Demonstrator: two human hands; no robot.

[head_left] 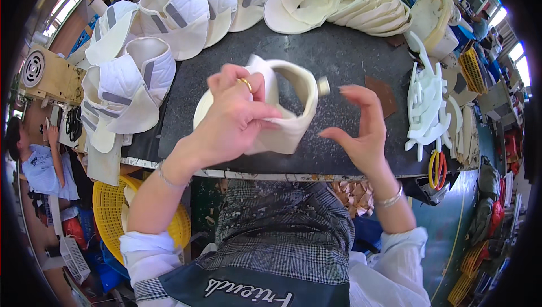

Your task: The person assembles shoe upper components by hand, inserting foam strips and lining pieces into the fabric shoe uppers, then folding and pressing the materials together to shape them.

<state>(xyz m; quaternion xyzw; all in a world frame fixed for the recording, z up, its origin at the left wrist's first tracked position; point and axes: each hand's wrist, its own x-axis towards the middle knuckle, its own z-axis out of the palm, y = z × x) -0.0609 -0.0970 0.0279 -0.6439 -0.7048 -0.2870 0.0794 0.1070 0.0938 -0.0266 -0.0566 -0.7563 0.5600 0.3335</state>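
Observation:
My left hand [234, 109] pinches the rim of a cream-white cap [291, 135] above the dark worktable [226, 53]. Its round opening faces up, and part of its brim shows behind my wrist. Just right of the cap is a small, blurred cream piece [323, 85]; whether it is in the air or on the table, I cannot tell. My right hand [364, 129] is apart from the cap, thumb and fingers spread in a C shape with nothing between them.
White caps with grey strips [121, 84] stand along the left and back. Stacked cream caps [372, 7] lie at the back right. White plastic frames [427, 103] and orange and yellow rings [437, 170] are at the right. A yellow basket [110, 205] stands below left; another person [48, 160] sits far left.

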